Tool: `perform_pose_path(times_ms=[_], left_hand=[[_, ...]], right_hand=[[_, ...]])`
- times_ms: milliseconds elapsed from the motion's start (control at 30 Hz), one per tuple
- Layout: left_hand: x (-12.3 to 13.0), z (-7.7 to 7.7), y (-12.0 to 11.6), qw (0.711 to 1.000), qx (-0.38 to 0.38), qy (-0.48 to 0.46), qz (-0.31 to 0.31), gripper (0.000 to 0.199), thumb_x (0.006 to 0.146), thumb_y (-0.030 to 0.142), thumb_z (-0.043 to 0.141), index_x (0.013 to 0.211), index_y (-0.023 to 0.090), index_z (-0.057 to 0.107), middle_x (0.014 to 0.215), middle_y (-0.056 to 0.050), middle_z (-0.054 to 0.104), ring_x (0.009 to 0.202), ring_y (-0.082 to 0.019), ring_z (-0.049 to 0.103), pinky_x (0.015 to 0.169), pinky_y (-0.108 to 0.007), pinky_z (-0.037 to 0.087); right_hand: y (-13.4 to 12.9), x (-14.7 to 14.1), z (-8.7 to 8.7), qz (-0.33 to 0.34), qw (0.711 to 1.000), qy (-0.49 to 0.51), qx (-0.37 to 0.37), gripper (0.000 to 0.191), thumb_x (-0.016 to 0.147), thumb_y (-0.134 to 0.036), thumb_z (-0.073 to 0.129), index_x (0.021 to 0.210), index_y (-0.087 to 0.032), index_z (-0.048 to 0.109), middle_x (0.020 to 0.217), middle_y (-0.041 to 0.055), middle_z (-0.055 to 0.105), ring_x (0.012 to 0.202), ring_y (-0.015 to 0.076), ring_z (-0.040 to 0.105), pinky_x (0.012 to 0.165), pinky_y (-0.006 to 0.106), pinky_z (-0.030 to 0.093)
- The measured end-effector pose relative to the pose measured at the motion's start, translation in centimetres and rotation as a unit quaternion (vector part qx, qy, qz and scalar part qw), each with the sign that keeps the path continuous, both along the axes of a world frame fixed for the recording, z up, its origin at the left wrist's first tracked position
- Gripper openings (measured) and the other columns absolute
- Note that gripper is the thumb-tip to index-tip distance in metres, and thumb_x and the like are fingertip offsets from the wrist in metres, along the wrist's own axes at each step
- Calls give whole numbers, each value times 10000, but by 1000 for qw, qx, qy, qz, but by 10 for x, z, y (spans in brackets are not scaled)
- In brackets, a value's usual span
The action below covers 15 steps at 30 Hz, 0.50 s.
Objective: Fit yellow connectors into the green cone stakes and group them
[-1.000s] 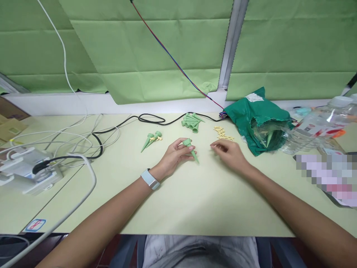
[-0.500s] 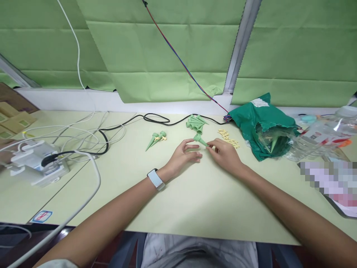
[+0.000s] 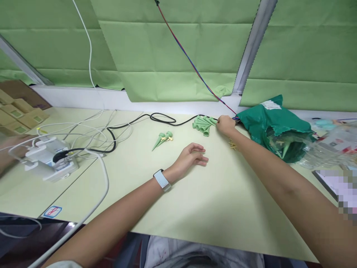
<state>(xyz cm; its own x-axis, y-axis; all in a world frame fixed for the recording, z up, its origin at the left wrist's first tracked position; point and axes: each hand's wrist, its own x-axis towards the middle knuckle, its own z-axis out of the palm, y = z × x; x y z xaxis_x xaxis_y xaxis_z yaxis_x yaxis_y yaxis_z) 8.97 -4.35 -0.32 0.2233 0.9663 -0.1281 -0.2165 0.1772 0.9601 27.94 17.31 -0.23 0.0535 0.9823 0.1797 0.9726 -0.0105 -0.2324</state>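
My right hand (image 3: 226, 124) reaches to the far side of the table, its fingers closed at the pointed tip of a green watering spike (image 3: 212, 121) on the right of a pile. More green spikes (image 3: 201, 124) lie there side by side, their wide round ends facing left and forward. My left hand (image 3: 193, 158) rests near the table's middle, fingers apart and holding nothing. Two green spikes fitted with small yellow valves (image 3: 162, 139) lie to its upper left. Loose yellow valves (image 3: 232, 145) are partly covered by my right forearm.
To the right are a torn green bag (image 3: 267, 119), a clear bottle (image 3: 329, 145) and a pixelated flat object (image 3: 334, 190). A power strip (image 3: 52, 160) with tangled cables is at left, beside another person's hand (image 3: 21, 147). Small brown boxes (image 3: 22, 115) stand behind.
My right hand has moved away from my left, toward the spike pile at the back. The spike it held between my hands is gone from there. The view has shifted slightly.
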Motion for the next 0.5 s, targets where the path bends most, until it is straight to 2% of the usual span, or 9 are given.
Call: perform_pose_path(times_ms=[167, 333, 433, 500], left_hand=[[1, 1, -1, 1000, -3, -2, -1, 201, 809, 82, 627, 989, 152, 568, 1140, -97, 587, 865, -208, 730, 841, -438, 612], [1, 0, 0, 1000, 1, 2, -1, 173, 806, 96, 629, 960, 151, 572, 1113, -89, 590, 850, -193, 717, 824, -425, 609], [1, 0, 0, 1000, 2, 6, -13, 148, 798, 113, 642, 927, 149, 578, 1059, -82, 608, 816, -174, 702, 803, -402, 606], [2, 0, 0, 1000, 6, 10, -29, 124, 791, 129, 648, 895, 150, 584, 1004, -76, 622, 788, -166, 692, 774, -386, 602]], right_hand=[[6, -11, -11, -7, 1000, 0, -2, 265, 933, -199, 600, 1134, -114, 751, 1121, 232, 725, 1079, 311, 690, 879, 358, 484], [4, -19, -8, 3, 1000, 21, 3, 314, 927, -128, 524, 1161, -132, 733, 1102, 201, 721, 1013, 283, 680, 833, 328, 479], [-8, -31, -1, 40, 998, 30, 36, 360, 939, -119, 466, 1202, -136, 710, 1183, 197, 690, 1057, 283, 650, 860, 331, 475], [-22, -47, 5, 99, 992, 36, 66, 382, 962, -135, 433, 1234, -168, 698, 1267, 167, 660, 1114, 274, 628, 906, 329, 469]])
